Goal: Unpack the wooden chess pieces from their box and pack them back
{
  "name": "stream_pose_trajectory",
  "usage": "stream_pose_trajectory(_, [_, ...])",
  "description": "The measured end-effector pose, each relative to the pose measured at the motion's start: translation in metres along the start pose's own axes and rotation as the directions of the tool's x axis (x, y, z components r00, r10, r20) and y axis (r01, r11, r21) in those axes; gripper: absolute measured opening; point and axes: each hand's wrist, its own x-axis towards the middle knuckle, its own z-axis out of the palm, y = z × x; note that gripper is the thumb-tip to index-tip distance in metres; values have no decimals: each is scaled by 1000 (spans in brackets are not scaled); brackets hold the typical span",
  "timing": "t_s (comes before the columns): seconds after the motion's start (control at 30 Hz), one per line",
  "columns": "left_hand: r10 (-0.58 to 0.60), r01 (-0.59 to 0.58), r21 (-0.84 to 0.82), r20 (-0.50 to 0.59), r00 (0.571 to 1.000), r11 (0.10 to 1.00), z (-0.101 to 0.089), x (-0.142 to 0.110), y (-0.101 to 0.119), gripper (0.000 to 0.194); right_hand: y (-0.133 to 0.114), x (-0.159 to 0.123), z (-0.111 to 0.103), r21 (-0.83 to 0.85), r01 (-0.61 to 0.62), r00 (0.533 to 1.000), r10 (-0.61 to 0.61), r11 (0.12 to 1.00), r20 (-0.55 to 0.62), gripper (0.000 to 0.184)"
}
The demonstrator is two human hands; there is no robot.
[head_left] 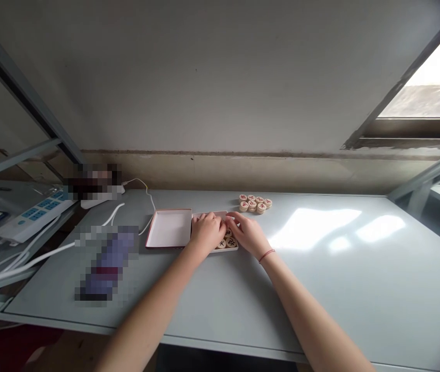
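A shallow box holding round wooden Chinese chess pieces lies on the grey table. My left hand rests curled over the box's left part, fingers bent down onto the pieces. My right hand lies on the box's right side, fingers curled toward the pieces; a red string circles its wrist. What either hand pinches is hidden. To the left, touching the box, lies its empty lid, white inside with a red rim. A cluster of several more chess pieces sits behind the hands.
A white power strip with blue sockets and white cables lie at the left. A blurred dark object sits on the table's left part. A wall runs behind, with a window at the upper right. Sunlight patches fall on the table's right side.
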Motion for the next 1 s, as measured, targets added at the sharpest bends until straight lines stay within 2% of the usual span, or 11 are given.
stream_pose_trajectory(0.27, [-29, 20, -136, -59, 998, 991, 3, -2, 0, 21, 2, 2, 1, 2, 8, 1000, -8, 1000, -7, 32])
stream_pose_trajectory(0.53, [-31, 9, -243, -89, 996, 970, 8, 1, -1, 16, -3, 0, 1, 30, -36, 999, 37, 999, -35, 31])
stream_pose_trajectory(0.63, [-56, 20, -255, -134, 989, 967, 3, 2, -1, 17, -3, 0, 0, 112, -84, 989, 96, 990, -109, 37])
stream_pose_trajectory(0.7, [-88, 23, -309, -198, 976, 951, -1, 2, -1, 19, -4, -1, -1, 156, -51, 981, 79, 986, -176, 33])
stream_pose_trajectory(0.77, [-116, 7, -418, -235, 965, 908, -7, 1, -2, 21, -6, -2, -2, 156, 60, 979, -27, 986, -201, 29])
stream_pose_trajectory(0.87, [-147, -5, -622, -193, 970, 783, -11, -3, -3, 21, -9, -5, -2, 117, 199, 965, -173, 973, -198, 33])
stream_pose_trajectory(1.0, [-166, 10, -829, -100, 981, 559, -9, -8, -3, 24, -13, -8, 1, 87, 247, 938, -215, 965, -273, 24])
